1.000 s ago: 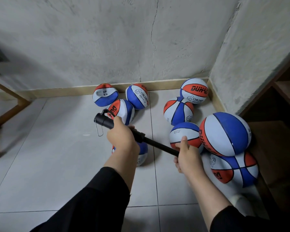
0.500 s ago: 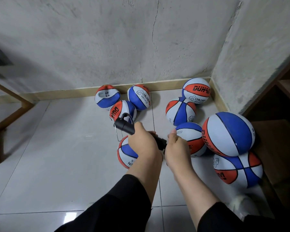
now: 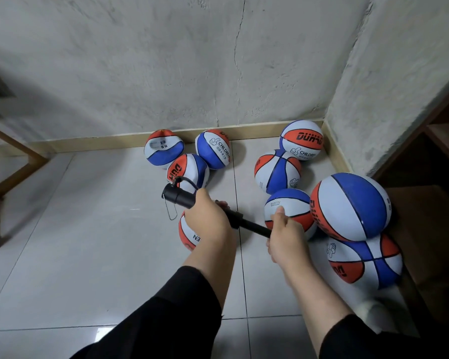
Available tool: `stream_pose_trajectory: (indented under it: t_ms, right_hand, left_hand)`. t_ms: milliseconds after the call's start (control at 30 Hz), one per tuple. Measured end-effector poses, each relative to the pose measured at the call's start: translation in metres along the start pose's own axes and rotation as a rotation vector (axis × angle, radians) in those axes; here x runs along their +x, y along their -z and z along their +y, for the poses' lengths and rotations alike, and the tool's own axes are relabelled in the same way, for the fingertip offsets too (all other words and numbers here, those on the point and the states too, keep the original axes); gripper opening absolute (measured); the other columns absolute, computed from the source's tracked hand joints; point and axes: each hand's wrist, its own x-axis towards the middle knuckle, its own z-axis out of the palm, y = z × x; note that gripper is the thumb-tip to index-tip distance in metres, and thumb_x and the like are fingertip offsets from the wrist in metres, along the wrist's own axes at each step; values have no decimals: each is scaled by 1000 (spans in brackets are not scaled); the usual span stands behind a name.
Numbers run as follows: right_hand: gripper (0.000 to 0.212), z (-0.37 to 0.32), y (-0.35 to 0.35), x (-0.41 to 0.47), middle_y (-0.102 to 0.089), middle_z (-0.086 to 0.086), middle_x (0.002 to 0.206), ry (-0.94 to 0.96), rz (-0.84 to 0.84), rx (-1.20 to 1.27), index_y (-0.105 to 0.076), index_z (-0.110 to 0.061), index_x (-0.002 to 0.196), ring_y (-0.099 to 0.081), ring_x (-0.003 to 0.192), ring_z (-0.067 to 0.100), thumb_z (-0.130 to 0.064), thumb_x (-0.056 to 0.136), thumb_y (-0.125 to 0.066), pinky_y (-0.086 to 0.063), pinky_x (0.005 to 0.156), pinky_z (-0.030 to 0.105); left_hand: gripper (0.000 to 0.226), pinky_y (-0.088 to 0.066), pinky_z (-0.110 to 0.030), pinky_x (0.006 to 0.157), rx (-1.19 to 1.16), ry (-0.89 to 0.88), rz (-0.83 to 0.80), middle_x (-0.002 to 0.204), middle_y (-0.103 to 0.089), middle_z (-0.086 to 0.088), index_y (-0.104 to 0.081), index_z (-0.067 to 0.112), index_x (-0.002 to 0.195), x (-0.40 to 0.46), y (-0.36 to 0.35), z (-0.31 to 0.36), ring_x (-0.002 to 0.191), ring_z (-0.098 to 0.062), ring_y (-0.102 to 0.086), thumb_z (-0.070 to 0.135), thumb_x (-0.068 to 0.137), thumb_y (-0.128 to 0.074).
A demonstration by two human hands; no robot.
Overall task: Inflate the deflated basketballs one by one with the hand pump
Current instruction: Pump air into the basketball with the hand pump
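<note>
Since half a second earlier the two hands had drawn apart, and the thin black rod of the hand pump (image 3: 210, 212), then hidden between them, showed again. That pump was held level above the tiled floor (image 3: 75, 242), slanting from upper left down to lower right. The left hand (image 3: 208, 218) was clenched round the black barrel, whose capped end with a short hose loop and a dangling wire clip stuck out to its left. The right hand (image 3: 285, 242) gripped the handle at the far end of the rod, thumb raised; the handle itself was hidden in the fist. Directly under the left hand lay a red, white and blue basketball (image 3: 189, 237), mostly hidden by the wrist; whether the pump joined to it could not be told. Just behind the right hand sat another small ball (image 3: 290, 206), touching a much larger round ball (image 3: 350, 206) that rested on a further ball (image 3: 366, 260) beside a wooden shelf (image 3: 441, 141). Five more balls lay near the skirting of the grey wall (image 3: 166, 60).
</note>
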Motion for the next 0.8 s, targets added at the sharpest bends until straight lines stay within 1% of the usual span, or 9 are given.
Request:
stream_pose_trajectory:
  t_ms: [67,167,233,333,433,533,600,667,800]
  right_hand:
    - [56,-11,-5,-1,-64,13,80,44,-19,-36,-60,-13,85,-63,78,43,-56,104,-29,-54,73,54]
    - [62,-19,-10,-2,-66,14,86,65,-50,-78,-69,-4,106,-62,82,34,-52,106,-29,-55,80,49]
    - [59,-19,-13,-5,-69,14,93,53,-64,-85,-70,-4,109,-65,90,34,-47,109,-29,-57,85,51]
    - [62,-19,-16,-6,-67,21,81,61,-82,-45,-69,-3,102,-61,77,32,-50,108,-29,-53,78,54]
    - [58,-19,-7,-2,-59,11,66,62,-74,-15,-67,-11,90,-57,67,32,-55,105,-32,-44,65,42]
    - [59,-7,14,7,-65,13,78,15,-35,-13,-71,-5,106,-60,73,34,-50,107,-33,-43,61,33]
    - [58,0,22,7,-69,20,86,-11,-29,14,-70,0,108,-62,72,31,-47,108,-36,-46,63,34]
    - [60,1,22,4,-67,15,82,13,-15,20,-70,-2,105,-63,75,32,-53,105,-40,-51,70,40]
    - [60,-16,8,-3,-59,6,74,88,-10,-39,-60,-14,90,-58,73,33,-67,100,-34,-49,69,37]
  left_hand:
    - [38,-57,-44,61,-16,-1,21,67,-68,-10,-64,3,98,-7,0,-6,57,-28,-63,35,79,-56]
    - [20,-49,-28,48,-34,-13,23,60,-62,-6,-60,7,92,-21,-1,-13,47,-20,-55,25,87,-56]
    - [25,-48,-29,49,-41,-26,7,57,-61,-6,-60,1,95,-22,-1,-13,47,-20,-54,24,86,-55]
    - [36,-49,-27,46,0,-29,-7,62,-66,-8,-66,-3,106,-16,3,-8,52,-22,-57,26,88,-55]
    - [28,-59,-33,55,14,-35,2,57,-68,-4,-66,4,95,-7,8,4,53,-22,-61,30,90,-58]
    - [19,-51,-28,52,-58,-40,50,54,-64,-1,-58,11,87,11,15,22,50,-20,-58,30,92,-59]
    - [18,-49,-27,51,-68,-37,54,59,-64,-3,-55,14,85,18,19,28,44,-18,-57,30,93,-57]
    - [19,-51,-27,47,-65,-30,53,60,-62,-4,-52,14,80,16,21,29,37,-18,-55,29,92,-55]
    - [17,-58,-38,54,-106,5,22,56,-59,-4,-52,14,84,8,16,19,59,-27,-62,27,93,-56]
